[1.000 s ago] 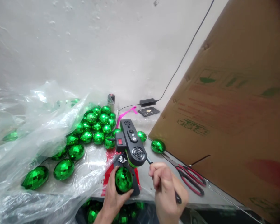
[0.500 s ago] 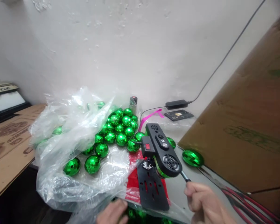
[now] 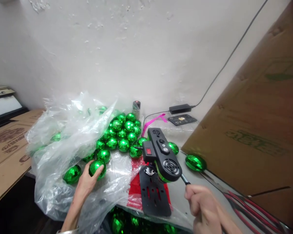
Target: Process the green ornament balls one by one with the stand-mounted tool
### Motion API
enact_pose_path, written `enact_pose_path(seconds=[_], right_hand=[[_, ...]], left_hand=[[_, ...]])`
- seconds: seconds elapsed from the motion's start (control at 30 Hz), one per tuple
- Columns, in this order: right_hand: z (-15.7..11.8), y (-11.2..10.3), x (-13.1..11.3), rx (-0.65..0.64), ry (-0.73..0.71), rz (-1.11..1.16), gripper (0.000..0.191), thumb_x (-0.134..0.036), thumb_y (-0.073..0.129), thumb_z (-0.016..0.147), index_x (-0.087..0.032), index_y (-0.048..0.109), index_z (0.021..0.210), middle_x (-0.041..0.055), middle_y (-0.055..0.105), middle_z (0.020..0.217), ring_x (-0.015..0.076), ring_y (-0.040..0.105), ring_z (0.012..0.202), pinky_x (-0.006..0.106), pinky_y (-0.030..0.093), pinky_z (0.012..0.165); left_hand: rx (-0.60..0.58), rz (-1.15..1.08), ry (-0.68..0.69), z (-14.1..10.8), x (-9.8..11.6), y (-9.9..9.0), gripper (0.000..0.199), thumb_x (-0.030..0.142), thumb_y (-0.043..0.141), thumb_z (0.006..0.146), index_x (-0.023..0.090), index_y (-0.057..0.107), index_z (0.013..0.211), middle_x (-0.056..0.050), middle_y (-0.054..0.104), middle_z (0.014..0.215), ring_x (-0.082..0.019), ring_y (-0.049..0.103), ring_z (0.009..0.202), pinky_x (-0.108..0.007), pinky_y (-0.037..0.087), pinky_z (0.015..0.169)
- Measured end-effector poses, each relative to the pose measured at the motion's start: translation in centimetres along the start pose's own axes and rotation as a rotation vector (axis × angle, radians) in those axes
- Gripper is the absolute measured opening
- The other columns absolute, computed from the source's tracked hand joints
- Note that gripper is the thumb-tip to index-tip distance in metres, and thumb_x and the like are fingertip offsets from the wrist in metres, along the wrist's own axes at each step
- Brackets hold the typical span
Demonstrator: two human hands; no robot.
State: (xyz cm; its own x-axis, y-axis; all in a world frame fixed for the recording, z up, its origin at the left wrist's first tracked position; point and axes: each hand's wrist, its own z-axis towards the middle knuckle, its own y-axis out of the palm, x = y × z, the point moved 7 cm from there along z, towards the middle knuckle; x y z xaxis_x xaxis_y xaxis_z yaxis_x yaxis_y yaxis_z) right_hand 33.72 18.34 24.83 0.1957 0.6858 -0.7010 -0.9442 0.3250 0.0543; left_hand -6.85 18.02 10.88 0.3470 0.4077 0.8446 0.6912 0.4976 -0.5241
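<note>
My left hand (image 3: 86, 182) reaches over clear plastic sheeting (image 3: 61, 152) and closes its fingers around a faceted green ball (image 3: 97, 167). Another green ball (image 3: 72, 174) lies just left of it. A pile of green balls (image 3: 123, 131) sits farther back on the plastic. My right hand (image 3: 205, 206) grips the thin black handle (image 3: 185, 179) of a black device (image 3: 163, 156) with a red switch, mounted above a black slotted base plate (image 3: 153, 195).
A large cardboard sheet (image 3: 254, 130) leans at the right, with a lone green ball (image 3: 195, 162) at its foot. Red-handled scissors (image 3: 254, 211) lie near my right hand. A power adapter (image 3: 180, 108), a dark card (image 3: 182, 119) and cardboard boxes (image 3: 7, 146) at the left. More green balls (image 3: 127, 224) lie below the table edge.
My left hand let go of the green ball it held at the base plate, dropped low, then reached left onto a ball on the plastic. The view swung left.
</note>
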Motion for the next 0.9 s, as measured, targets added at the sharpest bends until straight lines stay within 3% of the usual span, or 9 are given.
enact_pose_path(seconds=[0.13,0.27,0.37,0.47,0.67,0.9], right_hand=[[1.2,0.7,-0.9,-0.014,-0.036,0.035,0.050,-0.020,0.059,0.116,-0.021,0.053,0.067,-0.0003,0.058,0.065,0.0126,0.060,0.058,0.028,0.043,0.056],[1.6,1.3,-1.8,-0.044,-0.084,0.026,0.050,-0.015,0.054,0.117,-0.021,0.051,0.068,-0.0019,0.055,0.064,0.0112,0.058,0.057,0.026,0.043,0.056],[1.7,1.4,-2.3,-0.056,-0.112,-0.002,0.049,-0.014,0.050,0.118,-0.022,0.048,0.070,-0.0029,0.053,0.062,0.0114,0.057,0.057,0.026,0.041,0.054],[1.7,1.3,-2.5,-0.064,-0.132,-0.012,0.046,-0.011,0.048,0.117,-0.023,0.048,0.072,-0.0037,0.052,0.063,0.0108,0.058,0.056,0.025,0.041,0.054],[1.2,1.3,-2.1,-0.100,-0.126,-0.019,0.041,-0.005,0.046,0.115,-0.023,0.050,0.078,-0.0029,0.055,0.069,0.0100,0.057,0.057,0.026,0.042,0.055],[1.0,1.4,-2.3,-0.093,-0.102,-0.037,0.040,-0.004,0.044,0.115,-0.022,0.054,0.081,-0.0025,0.055,0.070,0.0103,0.057,0.056,0.026,0.042,0.053]], left_hand=[[-0.169,-0.725,-0.210,-3.7,0.4,5.0,0.075,0.090,0.065,0.097,0.023,0.078,0.127,-0.016,0.086,0.137,-0.038,0.084,0.126,-0.058,0.072,0.108],[-0.304,-0.931,-0.326,-7.7,1.9,11.2,0.080,0.090,0.086,0.081,0.021,0.080,0.122,-0.016,0.088,0.132,-0.041,0.082,0.130,-0.060,0.069,0.114],[-0.409,-0.826,-0.283,-9.4,2.1,14.9,0.089,0.091,0.089,0.075,0.019,0.078,0.127,-0.018,0.087,0.134,-0.044,0.078,0.138,-0.059,0.067,0.116],[-0.376,-0.661,-0.111,-9.7,1.7,16.8,0.096,0.085,0.094,0.069,0.019,0.074,0.136,-0.019,0.083,0.142,-0.046,0.073,0.144,-0.061,0.060,0.124],[-0.365,-0.394,0.208,-10.5,1.9,18.6,0.090,0.054,0.094,0.071,0.020,0.065,0.150,-0.021,0.074,0.158,-0.049,0.064,0.154,-0.071,0.044,0.135],[-0.336,-0.174,0.379,-11.3,2.0,19.6,0.086,0.040,0.092,0.074,0.020,0.064,0.152,-0.021,0.078,0.151,-0.049,0.073,0.145,-0.072,0.056,0.124]])
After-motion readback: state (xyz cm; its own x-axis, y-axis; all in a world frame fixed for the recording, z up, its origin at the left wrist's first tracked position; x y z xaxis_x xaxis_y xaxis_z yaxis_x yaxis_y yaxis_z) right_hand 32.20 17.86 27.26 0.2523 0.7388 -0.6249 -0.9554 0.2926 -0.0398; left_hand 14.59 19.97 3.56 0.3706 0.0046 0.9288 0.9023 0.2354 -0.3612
